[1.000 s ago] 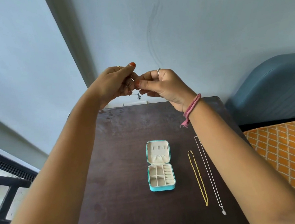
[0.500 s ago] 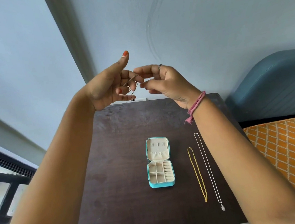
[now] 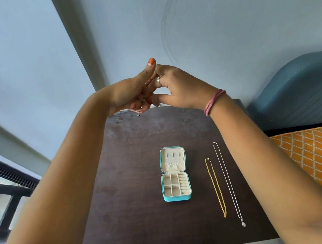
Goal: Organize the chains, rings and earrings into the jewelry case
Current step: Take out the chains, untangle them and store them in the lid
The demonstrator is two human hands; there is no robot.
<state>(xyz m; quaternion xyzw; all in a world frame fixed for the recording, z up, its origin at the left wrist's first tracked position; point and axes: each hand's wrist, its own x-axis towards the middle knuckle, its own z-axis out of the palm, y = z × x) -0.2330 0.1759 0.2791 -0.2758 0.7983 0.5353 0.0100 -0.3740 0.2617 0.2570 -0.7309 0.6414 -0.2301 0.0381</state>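
both hands up over far edge of table (image 3: 132,163). left hand (image 3: 129,94) curls round a thin chain w/ small dark pendant (image 3: 138,115) dangling below it; right hand (image 3: 174,87) pinches at the same spot, exact grip hidden btwn fingers. prob undoing or freeing that piece, step 1 really. jewelry case (image 3: 175,174) lies open on table: teal shell, cream padded inside, small compartments, none filled. just right of it gold chain (image 3: 216,187) and longer silver chain (image 3: 226,182), both fine, limp, laid straight. next: lower the piece into a compartment, slow so it doesn't knot.
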